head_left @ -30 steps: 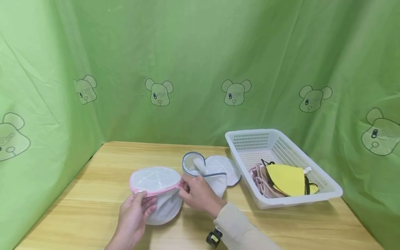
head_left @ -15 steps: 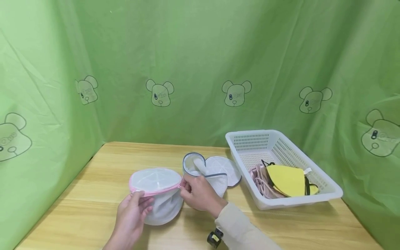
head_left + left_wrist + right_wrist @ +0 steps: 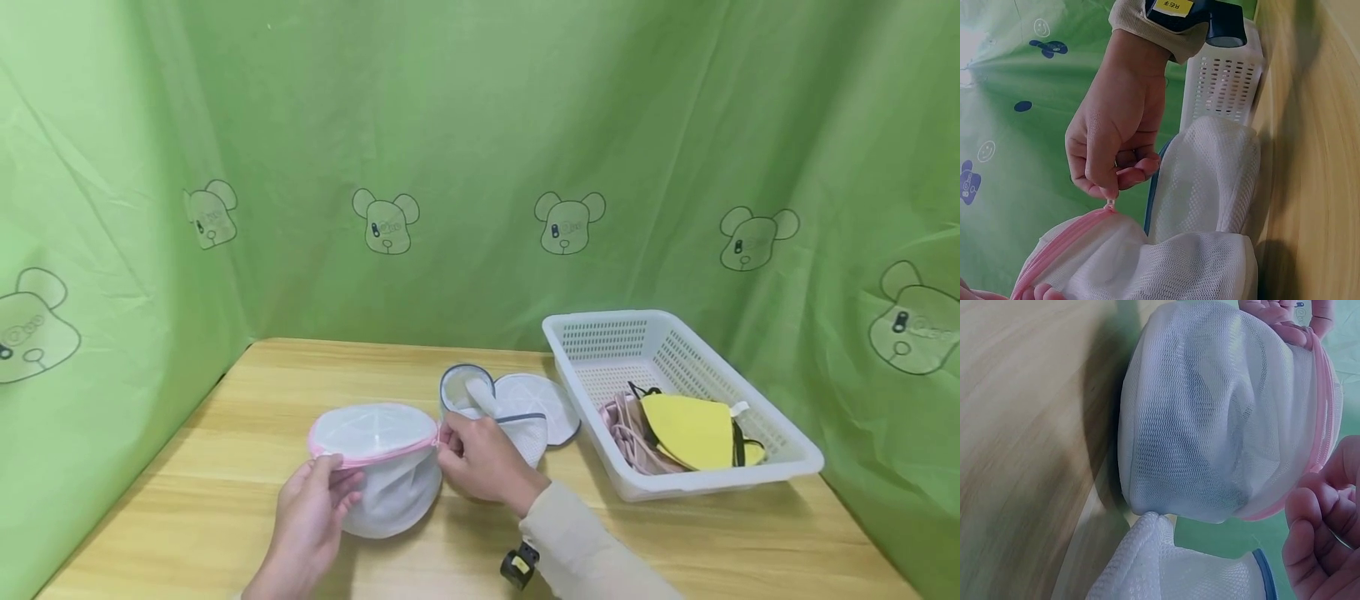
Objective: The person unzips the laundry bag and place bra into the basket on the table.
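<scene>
A round white mesh laundry bag [image 3: 390,504] with a pink zipper [image 3: 1063,245] round its top stands on the table, left of centre in the head view. My left hand [image 3: 309,512] pinches its pink rim at the near left, thumb on top and fingers beneath. At the rim's right end, my right hand [image 3: 487,462] holds the small zipper pull [image 3: 1110,203] between thumb and forefinger, as the left wrist view shows. The lid lies across the bag's top, and mesh folds sag below the zipper. Any contents are hidden.
Behind the right hand lies a second mesh bag [image 3: 529,432] with dark blue trim. A flat white mesh disc [image 3: 542,398] rests beside it. On the right, a white slatted basket [image 3: 557,333] holds a yellow piece [image 3: 686,429] with black straps and pinkish satiny cloth [image 3: 626,433].
The right hand has shifted slightly right and away with the zipper pull. The left hand has slid a little left along the rim. The basket has stayed put.
</scene>
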`<state>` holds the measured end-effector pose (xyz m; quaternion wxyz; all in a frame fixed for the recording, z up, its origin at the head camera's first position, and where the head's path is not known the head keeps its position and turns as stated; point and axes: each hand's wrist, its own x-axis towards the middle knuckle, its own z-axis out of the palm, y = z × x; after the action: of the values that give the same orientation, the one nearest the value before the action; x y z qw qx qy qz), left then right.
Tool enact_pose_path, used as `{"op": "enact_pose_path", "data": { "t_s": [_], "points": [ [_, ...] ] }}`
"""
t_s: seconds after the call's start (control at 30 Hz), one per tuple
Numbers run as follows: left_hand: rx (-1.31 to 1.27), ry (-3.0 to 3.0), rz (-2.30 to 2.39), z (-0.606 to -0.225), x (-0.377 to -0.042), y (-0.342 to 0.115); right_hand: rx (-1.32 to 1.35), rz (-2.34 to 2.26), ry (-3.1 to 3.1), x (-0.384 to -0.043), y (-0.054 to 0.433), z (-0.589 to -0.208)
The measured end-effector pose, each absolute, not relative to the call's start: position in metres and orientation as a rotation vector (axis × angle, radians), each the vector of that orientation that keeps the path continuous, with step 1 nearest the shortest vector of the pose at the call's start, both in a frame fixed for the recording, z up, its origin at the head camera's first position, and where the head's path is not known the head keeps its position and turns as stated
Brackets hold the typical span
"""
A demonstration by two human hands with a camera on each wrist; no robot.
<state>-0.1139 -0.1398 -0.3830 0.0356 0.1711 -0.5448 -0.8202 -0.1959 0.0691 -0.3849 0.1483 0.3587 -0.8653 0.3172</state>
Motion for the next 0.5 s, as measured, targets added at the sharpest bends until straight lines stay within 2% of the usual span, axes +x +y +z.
{"op": "enact_pose_path", "data": {
  "t_s": [0.5],
  "points": [
    [0.539,-1.674,-2.507,-0.382,-0.1131,-0.1427,1.013,0.891,-2.519,-0.198,0.073,-0.3845]
  ]
}}
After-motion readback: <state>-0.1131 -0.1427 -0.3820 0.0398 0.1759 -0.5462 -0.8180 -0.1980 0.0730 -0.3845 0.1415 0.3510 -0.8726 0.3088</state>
